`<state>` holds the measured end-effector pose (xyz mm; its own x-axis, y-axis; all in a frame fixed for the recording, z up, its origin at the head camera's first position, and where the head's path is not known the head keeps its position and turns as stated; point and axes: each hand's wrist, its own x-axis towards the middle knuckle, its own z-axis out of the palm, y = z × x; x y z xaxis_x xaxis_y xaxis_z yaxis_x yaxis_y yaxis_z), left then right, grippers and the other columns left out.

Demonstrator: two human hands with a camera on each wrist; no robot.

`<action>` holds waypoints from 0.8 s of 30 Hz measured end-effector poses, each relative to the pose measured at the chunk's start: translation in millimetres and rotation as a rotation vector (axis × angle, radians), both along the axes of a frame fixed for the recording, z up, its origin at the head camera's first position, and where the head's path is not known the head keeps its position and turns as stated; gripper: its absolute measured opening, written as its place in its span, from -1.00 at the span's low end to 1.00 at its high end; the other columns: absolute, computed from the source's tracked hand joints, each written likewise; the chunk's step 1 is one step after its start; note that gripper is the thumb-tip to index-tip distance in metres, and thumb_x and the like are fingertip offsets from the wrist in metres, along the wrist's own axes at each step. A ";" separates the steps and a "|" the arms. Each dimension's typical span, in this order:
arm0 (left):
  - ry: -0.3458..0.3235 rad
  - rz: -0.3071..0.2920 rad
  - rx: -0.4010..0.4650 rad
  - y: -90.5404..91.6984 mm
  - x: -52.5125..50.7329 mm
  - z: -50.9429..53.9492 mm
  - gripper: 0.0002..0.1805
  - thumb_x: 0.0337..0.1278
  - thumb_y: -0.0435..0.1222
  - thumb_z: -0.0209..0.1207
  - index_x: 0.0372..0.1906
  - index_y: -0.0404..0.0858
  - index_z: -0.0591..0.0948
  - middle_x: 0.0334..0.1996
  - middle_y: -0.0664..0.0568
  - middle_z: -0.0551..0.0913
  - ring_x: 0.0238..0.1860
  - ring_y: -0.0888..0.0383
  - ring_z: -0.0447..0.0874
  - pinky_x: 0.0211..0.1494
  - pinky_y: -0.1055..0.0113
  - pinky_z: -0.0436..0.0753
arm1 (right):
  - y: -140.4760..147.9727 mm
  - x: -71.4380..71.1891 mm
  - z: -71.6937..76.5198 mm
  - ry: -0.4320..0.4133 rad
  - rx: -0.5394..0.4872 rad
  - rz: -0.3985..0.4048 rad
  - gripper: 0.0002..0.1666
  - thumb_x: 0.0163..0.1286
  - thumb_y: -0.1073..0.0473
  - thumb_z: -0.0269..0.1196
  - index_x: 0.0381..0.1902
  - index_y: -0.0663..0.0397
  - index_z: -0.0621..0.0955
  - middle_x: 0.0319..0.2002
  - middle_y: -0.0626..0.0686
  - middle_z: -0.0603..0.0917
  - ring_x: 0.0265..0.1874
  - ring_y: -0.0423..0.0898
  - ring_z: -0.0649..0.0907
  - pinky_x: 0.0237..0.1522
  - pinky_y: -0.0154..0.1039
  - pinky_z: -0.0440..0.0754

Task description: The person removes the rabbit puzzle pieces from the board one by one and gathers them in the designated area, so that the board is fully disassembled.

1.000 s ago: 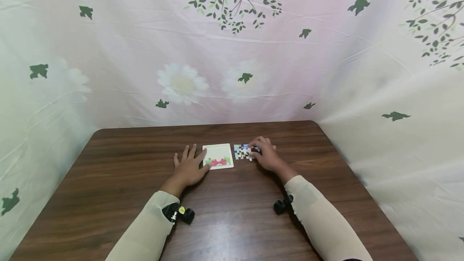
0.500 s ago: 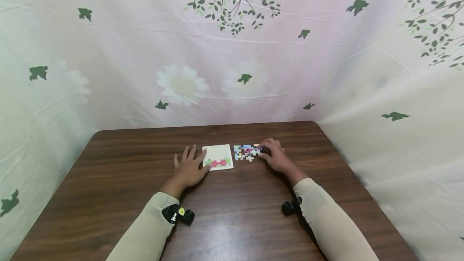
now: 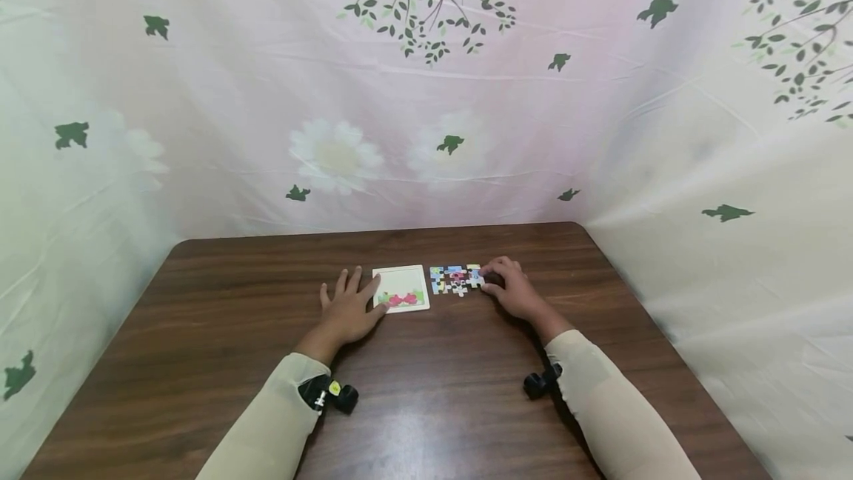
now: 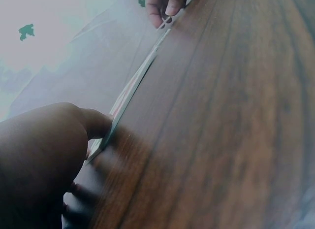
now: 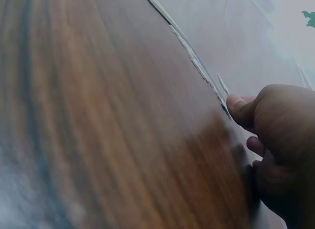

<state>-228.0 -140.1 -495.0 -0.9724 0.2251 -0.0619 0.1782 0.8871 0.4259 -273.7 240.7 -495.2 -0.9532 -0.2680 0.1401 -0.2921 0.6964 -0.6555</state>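
My left hand lies with spread fingers beside a white puzzle tray with pink flowers printed along its bottom, its thumb and a finger touching the left edge. Right of the tray, several joined jigsaw pieces lie flat on the table with a jagged outline. At their right end my right hand pinches a puzzle piece between thumb and fingers. In the right wrist view that piece stands tilted, a little above the flat ones. My fingers hide most of it in the head view.
The brown wooden table reaches back to a pale printed cloth with leaves and flowers. Another cloth side runs along the right edge. A small black camera sits on my left wrist, another camera on my right.
My right hand has shifted right from over the joined pieces to their right end, leaving more of them in sight. The left hand and the tray have stayed in place.
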 end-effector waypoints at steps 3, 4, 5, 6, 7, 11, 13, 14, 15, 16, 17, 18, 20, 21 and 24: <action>0.002 0.002 -0.005 0.0 0.5 -0.9 -0.21 0.64 0.17 0.05 0.78 0.04 0.21 0.81 -0.27 -0.05 0.82 -0.38 -0.27 0.65 -0.62 -0.30 | 1.8 -0.2 -0.2 -0.013 0.001 0.000 -0.75 0.61 0.23 0.34 0.17 0.10 0.73 0.30 0.21 0.58 0.38 0.26 0.45 0.47 0.38 0.42; 0.003 0.003 -0.008 -0.1 0.5 -1.4 -0.21 0.64 0.17 0.05 0.78 0.05 0.21 0.81 -0.26 -0.05 0.82 -0.38 -0.27 0.66 -0.62 -0.30 | 2.2 -0.3 -0.1 -0.016 0.001 -0.001 -0.75 0.61 0.23 0.34 0.16 0.10 0.74 0.30 0.22 0.57 0.38 0.27 0.45 0.46 0.38 0.43; 0.006 0.003 -0.010 0.0 0.3 -1.9 -0.21 0.64 0.17 0.05 0.78 0.05 0.21 0.81 -0.26 -0.05 0.82 -0.38 -0.26 0.65 -0.62 -0.30 | 2.6 -0.2 0.1 -0.020 0.000 -0.002 -0.75 0.60 0.23 0.34 0.16 0.11 0.74 0.30 0.22 0.57 0.38 0.27 0.45 0.47 0.38 0.43; 0.007 0.004 -0.011 0.1 0.0 -2.4 -0.21 0.64 0.17 0.05 0.78 0.05 0.21 0.81 -0.26 -0.05 0.82 -0.38 -0.26 0.66 -0.62 -0.30 | 2.9 0.0 0.5 -0.025 0.002 -0.007 -0.75 0.60 0.23 0.34 0.16 0.10 0.74 0.30 0.21 0.57 0.39 0.27 0.45 0.47 0.38 0.43; 0.009 0.004 -0.012 0.1 -0.3 -2.9 -0.21 0.64 0.18 0.05 0.78 0.05 0.21 0.81 -0.26 -0.05 0.82 -0.38 -0.26 0.66 -0.62 -0.29 | 3.1 0.0 0.7 -0.033 0.000 -0.011 -0.76 0.60 0.22 0.35 0.16 0.10 0.74 0.31 0.21 0.57 0.40 0.27 0.45 0.48 0.37 0.43; 0.011 0.007 -0.007 -0.2 -0.5 -2.9 -0.21 0.64 0.18 0.05 0.78 0.05 0.21 0.81 -0.26 -0.05 0.82 -0.38 -0.26 0.66 -0.61 -0.31 | 3.4 -0.2 1.8 -0.043 0.006 -0.018 -0.77 0.59 0.22 0.36 0.13 0.08 0.76 0.31 0.19 0.57 0.41 0.26 0.46 0.49 0.36 0.43; 0.010 0.007 -0.001 -0.4 -0.1 -1.9 -0.21 0.64 0.17 0.06 0.78 0.05 0.21 0.81 -0.26 -0.05 0.82 -0.38 -0.27 0.66 -0.61 -0.31 | 3.2 -0.1 2.5 -0.042 0.010 -0.016 -0.79 0.59 0.22 0.37 0.11 0.07 0.76 0.31 0.19 0.58 0.41 0.26 0.46 0.50 0.36 0.43; 0.008 0.007 0.000 -0.6 0.0 -1.5 -0.21 0.64 0.17 0.06 0.78 0.05 0.21 0.81 -0.26 -0.05 0.82 -0.38 -0.27 0.66 -0.61 -0.32 | 3.0 0.0 2.7 -0.039 0.013 -0.015 -0.79 0.58 0.22 0.37 0.11 0.07 0.76 0.31 0.19 0.58 0.41 0.26 0.46 0.49 0.36 0.43; 0.008 0.007 0.002 -0.8 0.1 -1.4 -0.21 0.64 0.17 0.06 0.78 0.05 0.21 0.81 -0.26 -0.06 0.82 -0.38 -0.28 0.66 -0.61 -0.32 | 2.9 -0.2 2.6 -0.037 0.013 -0.014 -0.79 0.58 0.22 0.38 0.10 0.07 0.77 0.31 0.19 0.58 0.41 0.26 0.47 0.49 0.36 0.44; 0.007 0.006 0.003 -1.0 0.3 -1.2 -0.21 0.64 0.17 0.06 0.78 0.05 0.21 0.81 -0.26 -0.06 0.82 -0.38 -0.28 0.66 -0.61 -0.32 | 2.6 -0.1 2.7 -0.034 0.014 -0.011 -0.79 0.57 0.23 0.38 0.10 0.08 0.77 0.31 0.20 0.58 0.41 0.27 0.47 0.48 0.37 0.44; 0.006 0.006 0.005 -1.1 0.5 -1.0 -0.21 0.64 0.17 0.06 0.78 0.05 0.21 0.81 -0.25 -0.06 0.82 -0.37 -0.28 0.66 -0.61 -0.33 | 2.4 -0.1 2.7 -0.034 0.013 -0.011 -0.79 0.57 0.23 0.38 0.10 0.08 0.77 0.31 0.20 0.58 0.40 0.27 0.47 0.48 0.36 0.44; 0.005 0.006 0.007 -1.2 0.6 -0.9 -0.21 0.64 0.17 0.06 0.78 0.05 0.21 0.81 -0.26 -0.06 0.82 -0.38 -0.28 0.66 -0.61 -0.33 | 2.6 -0.1 2.5 -0.033 0.014 -0.009 -0.79 0.57 0.23 0.38 0.10 0.09 0.77 0.30 0.20 0.58 0.40 0.27 0.47 0.47 0.37 0.45; 0.005 0.007 0.012 -1.2 1.0 -0.9 -0.21 0.64 0.17 0.06 0.78 0.05 0.21 0.81 -0.26 -0.06 0.82 -0.38 -0.28 0.66 -0.61 -0.33 | 2.7 -0.3 2.0 -0.036 0.012 -0.010 -0.79 0.57 0.22 0.39 0.09 0.09 0.78 0.30 0.20 0.58 0.38 0.27 0.47 0.46 0.36 0.46; 0.005 0.008 0.014 -1.0 1.4 -0.7 -0.21 0.63 0.17 0.07 0.78 0.05 0.21 0.81 -0.26 -0.06 0.82 -0.38 -0.28 0.66 -0.61 -0.33 | 2.9 -0.4 1.8 -0.037 0.010 -0.008 -0.79 0.57 0.23 0.39 0.09 0.10 0.78 0.30 0.20 0.58 0.38 0.27 0.47 0.46 0.36 0.46; 0.004 0.007 0.019 -0.5 2.1 0.1 -0.21 0.63 0.16 0.07 0.77 0.04 0.22 0.81 -0.27 -0.06 0.82 -0.38 -0.28 0.66 -0.61 -0.33 | 3.6 -0.7 1.5 -0.035 0.017 -0.004 -0.79 0.57 0.23 0.39 0.09 0.10 0.78 0.31 0.21 0.58 0.37 0.28 0.47 0.44 0.36 0.47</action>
